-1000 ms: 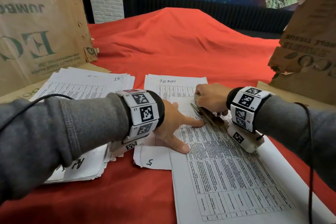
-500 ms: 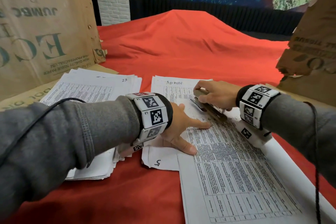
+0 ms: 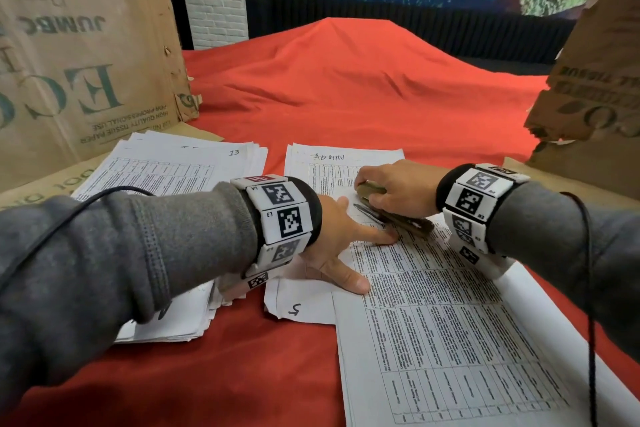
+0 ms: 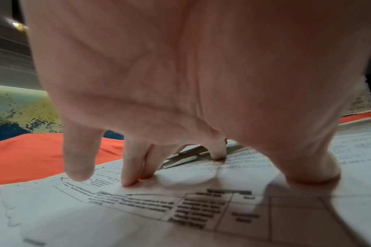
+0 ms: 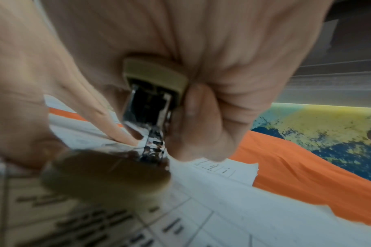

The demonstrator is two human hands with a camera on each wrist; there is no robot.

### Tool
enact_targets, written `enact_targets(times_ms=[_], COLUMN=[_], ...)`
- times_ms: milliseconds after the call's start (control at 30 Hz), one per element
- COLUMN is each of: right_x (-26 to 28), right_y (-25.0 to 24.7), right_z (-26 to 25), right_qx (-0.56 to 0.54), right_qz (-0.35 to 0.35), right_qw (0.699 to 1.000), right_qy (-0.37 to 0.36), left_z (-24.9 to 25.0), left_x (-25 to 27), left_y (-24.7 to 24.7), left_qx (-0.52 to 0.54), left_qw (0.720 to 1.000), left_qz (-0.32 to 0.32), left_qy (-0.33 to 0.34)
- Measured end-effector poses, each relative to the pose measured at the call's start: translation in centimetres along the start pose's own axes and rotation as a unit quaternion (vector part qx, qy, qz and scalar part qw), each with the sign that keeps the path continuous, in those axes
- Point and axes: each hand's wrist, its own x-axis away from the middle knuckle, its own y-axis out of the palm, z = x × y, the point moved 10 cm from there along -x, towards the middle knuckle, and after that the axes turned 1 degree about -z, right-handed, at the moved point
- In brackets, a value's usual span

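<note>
A printed sheet point(image 3: 450, 340) lies on the red cloth, overlapping a sheet headed in handwriting point(image 3: 332, 163). My left hand point(image 3: 343, 243) presses flat on these papers with fingers spread; in the left wrist view its fingertips point(image 4: 129, 173) touch the paper point(image 4: 138, 217). My right hand point(image 3: 398, 191) grips the olive top of a stapler point(image 3: 370, 189) from above. The stapler's dark base rests on the sheets just beyond my left index finger. In the right wrist view the stapler point(image 5: 153, 83) stands with its top arm raised off the blurred brown base, my right hand point(image 5: 222, 50) curled round it.
A thick stack of printed forms point(image 3: 166, 170) lies at the left under my left forearm. A sheet marked 5 point(image 3: 298, 308) sticks out below my left hand. Cardboard boxes stand at the left point(image 3: 86, 62) and right point(image 3: 595, 80). The red cloth point(image 3: 346, 97) humps up behind.
My right hand has lifted the stapler's top arm, which was pressed low on the papers a second ago. My left hand has stayed pressed on the sheets.
</note>
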Motion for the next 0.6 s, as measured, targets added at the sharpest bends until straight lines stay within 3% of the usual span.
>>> enact_targets(times_ms=[600], right_x=[-3.3], right_y=[0.2], right_z=[-1.1], right_qx=[0.035], right_qz=[0.004], right_qw=[0.999], right_qy=[0.026], left_z=[0.2], left_x=[0.2], left_y=[0.2], left_qx=[-0.002], left_qw=[0.999], left_qz=[-0.038], left_qy=[-0.002])
